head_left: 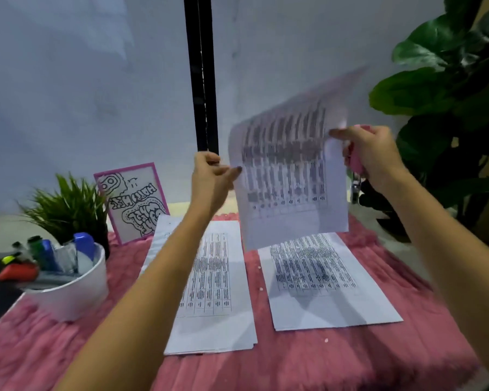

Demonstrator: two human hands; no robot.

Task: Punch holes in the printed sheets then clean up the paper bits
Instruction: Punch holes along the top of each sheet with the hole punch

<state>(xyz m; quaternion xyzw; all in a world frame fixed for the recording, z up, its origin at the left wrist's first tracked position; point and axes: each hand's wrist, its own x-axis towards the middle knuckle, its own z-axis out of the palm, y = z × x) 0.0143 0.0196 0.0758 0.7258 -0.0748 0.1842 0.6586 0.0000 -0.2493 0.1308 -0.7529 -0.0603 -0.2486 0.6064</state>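
A printed sheet [288, 170] hangs blurred in the air above the table. My left hand [209, 179] pinches its left edge. My right hand [370, 156] grips a pink hole punch [356, 162] at the sheet's right edge, index finger stretched along the paper. Below lie two lots of printed sheets on the pink fluffy cloth [336, 359]: a stack [218, 311] on the left, partly under my left forearm, and a sheet [322, 283] on the right. A few small white paper bits [261, 288] dot the cloth between and in front of them.
A white bowl [74, 294] of markers and pens stands at the left, a small green potted plant [68, 210] behind it. A pink-framed drawing [133, 201] leans at the back. A large leafy plant [449, 108] fills the right. A black vertical post [202, 74] rises behind.
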